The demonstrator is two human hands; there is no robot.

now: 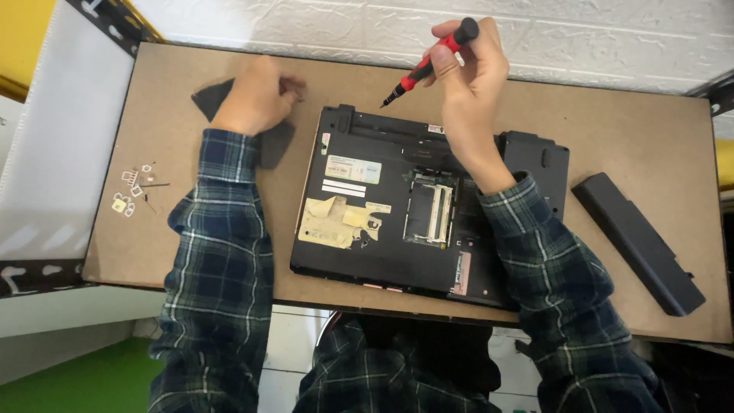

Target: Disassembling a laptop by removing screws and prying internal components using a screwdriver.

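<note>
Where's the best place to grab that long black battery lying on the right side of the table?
Probably around the middle of the battery, from above, fingers across its narrow width. It lies flat and slanted on the table, apart from the laptop, with both long edges free. The right hand is nearest but holds a screwdriver.

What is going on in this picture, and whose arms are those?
The camera sits on a person's head and looks down, so the checked sleeves are that person's own arms. The right hand holds a red and black screwdriver above a black laptop that lies upside down on a brown board. A small hatch in the laptop's underside is open. The left hand rests on flat dark cover pieces. A long black battery lies to the right, and tiny parts sit in a little heap on the left.
</note>
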